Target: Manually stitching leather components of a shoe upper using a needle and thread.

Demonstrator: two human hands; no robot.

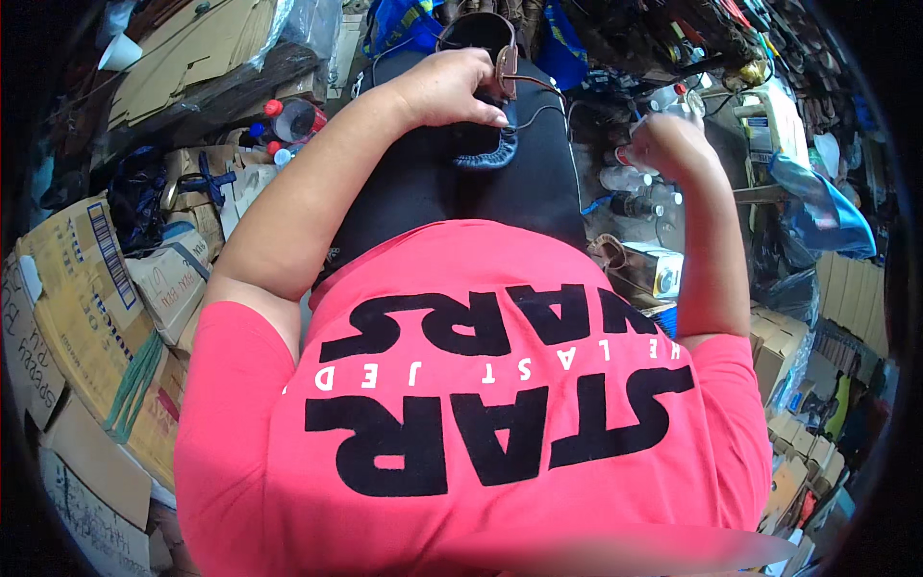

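My left hand (pixel 454 88) is closed on a black leather piece with a curved brown strap (pixel 507 73), above my lap. The strap forms a loop at the far end. A dark, shiny, padded-looking part (pixel 488 154) hangs below my fingers, over my black trousers (pixel 404 183). From the strap a thin dark cord (pixel 540 81) runs out to the right and loops. Off to the right, my right hand (pixel 668 144) is raised, apart from the leather, with curled, partly blurred fingers. Whatever it may hold does not show.
Several plastic bottles (pixel 639 204) lie right of my legs, and others with red caps (pixel 293 120) on the left. Cardboard boxes (pixel 82 279) crowd the left side. A blue plastic sheet (pixel 817 207) hangs at the right. Flat cardboard (pixel 202 62) is stacked at the far left.
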